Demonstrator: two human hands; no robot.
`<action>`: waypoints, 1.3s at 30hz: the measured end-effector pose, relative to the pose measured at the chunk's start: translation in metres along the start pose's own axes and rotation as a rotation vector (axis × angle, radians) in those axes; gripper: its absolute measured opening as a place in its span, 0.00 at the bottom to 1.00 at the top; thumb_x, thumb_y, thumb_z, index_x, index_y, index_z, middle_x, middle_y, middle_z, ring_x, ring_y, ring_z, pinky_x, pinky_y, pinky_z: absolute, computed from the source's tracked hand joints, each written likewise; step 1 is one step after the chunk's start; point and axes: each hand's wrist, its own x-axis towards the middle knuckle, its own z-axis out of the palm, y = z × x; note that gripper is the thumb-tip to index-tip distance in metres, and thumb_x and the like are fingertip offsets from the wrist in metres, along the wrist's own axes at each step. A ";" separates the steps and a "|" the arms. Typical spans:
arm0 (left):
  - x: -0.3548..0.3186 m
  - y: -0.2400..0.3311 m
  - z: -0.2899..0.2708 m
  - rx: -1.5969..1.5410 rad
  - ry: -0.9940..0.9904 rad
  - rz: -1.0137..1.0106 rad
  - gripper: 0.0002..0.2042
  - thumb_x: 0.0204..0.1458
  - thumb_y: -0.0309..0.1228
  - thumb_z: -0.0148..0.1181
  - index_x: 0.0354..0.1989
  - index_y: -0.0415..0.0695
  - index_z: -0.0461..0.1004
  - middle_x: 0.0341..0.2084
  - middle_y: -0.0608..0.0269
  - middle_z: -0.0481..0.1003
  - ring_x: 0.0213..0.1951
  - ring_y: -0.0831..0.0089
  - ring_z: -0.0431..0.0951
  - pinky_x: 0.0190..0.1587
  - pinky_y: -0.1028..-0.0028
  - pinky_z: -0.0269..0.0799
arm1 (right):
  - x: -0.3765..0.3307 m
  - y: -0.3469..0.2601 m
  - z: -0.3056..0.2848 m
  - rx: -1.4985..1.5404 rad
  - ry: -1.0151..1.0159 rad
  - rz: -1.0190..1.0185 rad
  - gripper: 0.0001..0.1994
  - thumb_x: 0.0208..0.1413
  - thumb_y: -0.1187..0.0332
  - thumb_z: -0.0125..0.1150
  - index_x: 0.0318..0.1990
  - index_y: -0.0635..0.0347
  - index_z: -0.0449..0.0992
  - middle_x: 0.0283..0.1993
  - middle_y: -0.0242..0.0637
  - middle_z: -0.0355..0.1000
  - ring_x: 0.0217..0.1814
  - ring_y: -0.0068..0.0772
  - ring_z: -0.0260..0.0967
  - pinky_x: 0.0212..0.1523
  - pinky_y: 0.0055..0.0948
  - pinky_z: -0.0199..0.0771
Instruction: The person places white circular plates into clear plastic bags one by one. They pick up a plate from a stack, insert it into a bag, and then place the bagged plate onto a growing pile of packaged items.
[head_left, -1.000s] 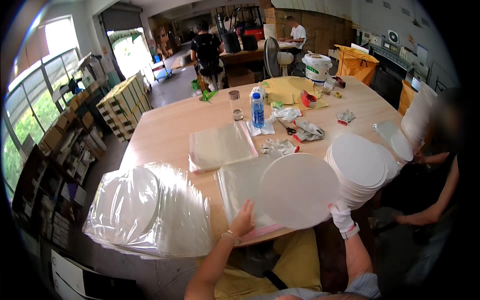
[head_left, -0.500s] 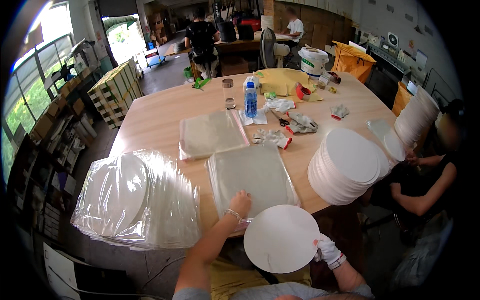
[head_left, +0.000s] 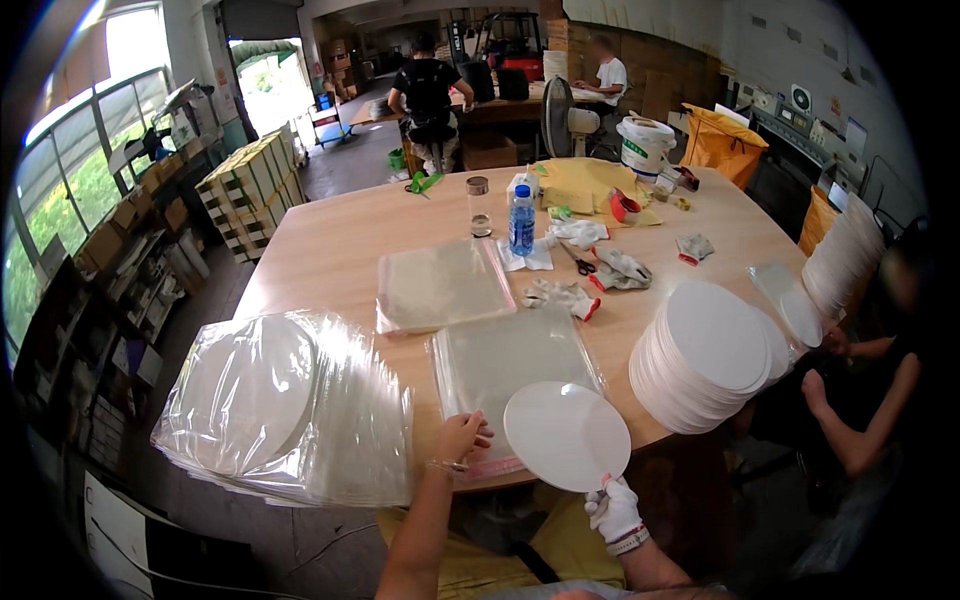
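Observation:
My right hand (head_left: 614, 508), in a white glove, pinches the near edge of a round white board (head_left: 568, 436) and holds it tilted over the near right part of a stack of clear plastic bags (head_left: 510, 356). My bare left hand (head_left: 464, 437) is at the near left edge of that stack, its fingers apart and pointing toward the board; whether a fingertip catches a bag's edge is too small to tell. A pink strip runs along the stack's near edge. To the left lies a pile of bagged round boards (head_left: 245, 395).
A tall stack of white round boards (head_left: 700, 350) stands at the right. Behind the bags are a second bag stack (head_left: 440, 285), a blue-capped bottle (head_left: 521, 222), scissors (head_left: 580, 262) and work gloves (head_left: 620, 270). A co-worker (head_left: 860, 400) sits at the right edge.
The board has moved up and away from me, over the bag stack, carried by my right hand. My left hand has slid back from the bags' surface to their near left edge. The view has shifted slightly.

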 end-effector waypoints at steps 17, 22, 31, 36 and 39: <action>0.020 -0.009 0.160 -0.869 0.483 0.351 0.13 0.54 0.33 0.52 0.45 0.39 0.68 0.36 0.64 0.74 0.35 0.70 0.75 0.37 0.71 0.72 | 0.016 -0.004 0.035 0.075 0.042 -0.025 0.05 0.59 0.70 0.46 0.41 0.49 0.66 0.30 0.27 0.66 0.25 0.23 0.62 0.22 0.23 0.65; 0.044 -0.118 0.199 -1.233 -0.080 -0.029 0.12 0.52 0.28 0.52 0.42 0.34 0.70 0.36 0.58 0.76 0.36 0.66 0.76 0.40 0.69 0.71 | 0.006 0.003 0.035 -0.003 0.043 0.007 0.05 0.58 0.69 0.47 0.42 0.48 0.65 0.30 0.27 0.64 0.25 0.26 0.62 0.22 0.27 0.64; -0.071 -0.140 0.209 -1.012 0.138 -0.056 0.09 0.57 0.27 0.49 0.45 0.41 0.66 0.38 0.61 0.73 0.39 0.70 0.75 0.41 0.71 0.73 | 0.034 0.052 0.023 -0.012 -0.021 0.050 0.07 0.59 0.69 0.45 0.44 0.58 0.62 0.40 0.41 0.68 0.39 0.44 0.70 0.38 0.47 0.75; -0.066 -0.137 0.194 -0.984 0.078 -0.066 0.09 0.56 0.29 0.51 0.42 0.40 0.66 0.36 0.61 0.73 0.37 0.71 0.75 0.39 0.71 0.75 | 0.069 0.054 0.030 0.162 -0.200 0.116 0.09 0.61 0.67 0.36 0.42 0.63 0.61 0.47 0.51 0.65 0.52 0.57 0.65 0.50 0.53 0.69; -0.064 -0.141 0.192 -0.953 0.082 -0.067 0.08 0.56 0.29 0.52 0.42 0.40 0.67 0.36 0.60 0.73 0.37 0.70 0.75 0.38 0.70 0.75 | 0.070 0.053 0.041 0.196 -0.175 0.126 0.12 0.62 0.65 0.36 0.46 0.64 0.60 0.50 0.52 0.64 0.54 0.58 0.63 0.52 0.53 0.67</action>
